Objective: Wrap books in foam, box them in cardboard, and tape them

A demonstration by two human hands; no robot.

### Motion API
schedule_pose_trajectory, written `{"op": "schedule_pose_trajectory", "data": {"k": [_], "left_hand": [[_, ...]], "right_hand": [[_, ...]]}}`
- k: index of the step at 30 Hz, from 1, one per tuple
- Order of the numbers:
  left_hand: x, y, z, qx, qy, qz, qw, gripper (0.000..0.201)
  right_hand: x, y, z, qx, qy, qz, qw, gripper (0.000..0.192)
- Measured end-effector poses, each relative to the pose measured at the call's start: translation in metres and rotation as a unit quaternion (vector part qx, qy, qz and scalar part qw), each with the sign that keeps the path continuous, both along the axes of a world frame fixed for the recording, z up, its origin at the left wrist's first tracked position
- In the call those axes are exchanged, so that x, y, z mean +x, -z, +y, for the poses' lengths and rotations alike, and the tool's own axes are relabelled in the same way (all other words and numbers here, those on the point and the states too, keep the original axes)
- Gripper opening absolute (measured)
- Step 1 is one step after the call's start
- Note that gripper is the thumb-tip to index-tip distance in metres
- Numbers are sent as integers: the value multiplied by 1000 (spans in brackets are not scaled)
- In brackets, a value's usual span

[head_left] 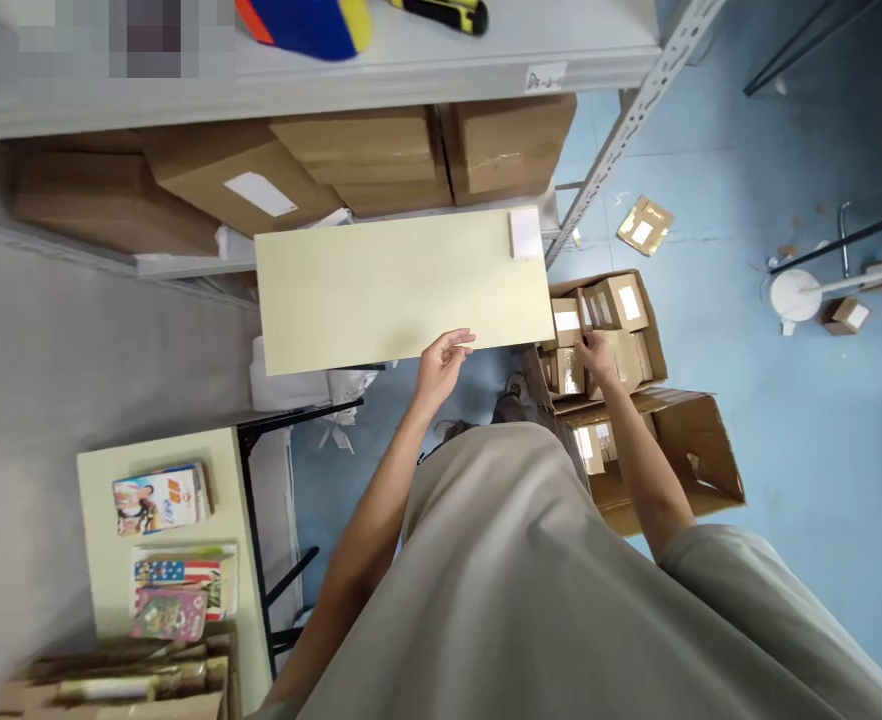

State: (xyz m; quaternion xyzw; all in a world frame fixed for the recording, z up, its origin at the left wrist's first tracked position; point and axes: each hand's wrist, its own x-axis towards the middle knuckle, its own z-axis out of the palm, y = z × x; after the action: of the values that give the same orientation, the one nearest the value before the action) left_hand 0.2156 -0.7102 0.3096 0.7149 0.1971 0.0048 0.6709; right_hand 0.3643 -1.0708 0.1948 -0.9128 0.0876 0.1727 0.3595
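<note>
My left hand (443, 368) is at the near edge of a pale yellow tabletop (381, 290), its fingers stretched out and slightly spread, holding nothing. A small white box (525, 233) lies at that tabletop's far right corner. To the right, my right hand (597, 357) is over an open cardboard box (655, 330) packed with several small brown cartons (625, 302), some with white labels. Its fingers are curled together against the cartons, and whatever they grip is hidden from this angle.
A second open carton (718, 460) stands beside the packed one. Ahead, a grey metal shelf (441, 75) bears large cardboard boxes (381, 150). At lower left, another table (103, 560) carries books (160, 500) and a cardboard box (122, 690). A flattened carton (645, 226) lies on the blue floor.
</note>
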Motion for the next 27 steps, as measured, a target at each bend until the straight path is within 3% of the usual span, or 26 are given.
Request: {"op": "schedule_pose_trajectory", "data": {"k": [5,10,13,18,23,27], "left_hand": [[60,15,-45,-4,88,23,996,36],[118,42,-110,-7,168,52,984,35],[140,61,-149,-20,200,82,976,35],[152,88,-189,-39,225,112,967,38],[148,101,-196,-43,223,137,964,40],[145,101,-197,-32,203,157,966,40]], "right_hand": [[15,26,-31,-121,37,71,989,77],[34,65,-62,-159,141,171,962,111],[44,90,-82,-179,173,214,945,118],[60,129,-116,-203,150,246,936,136],[75,158,-130,-275,78,351,892,150],[82,168,-119,-316,-3,405,858,140]]}}
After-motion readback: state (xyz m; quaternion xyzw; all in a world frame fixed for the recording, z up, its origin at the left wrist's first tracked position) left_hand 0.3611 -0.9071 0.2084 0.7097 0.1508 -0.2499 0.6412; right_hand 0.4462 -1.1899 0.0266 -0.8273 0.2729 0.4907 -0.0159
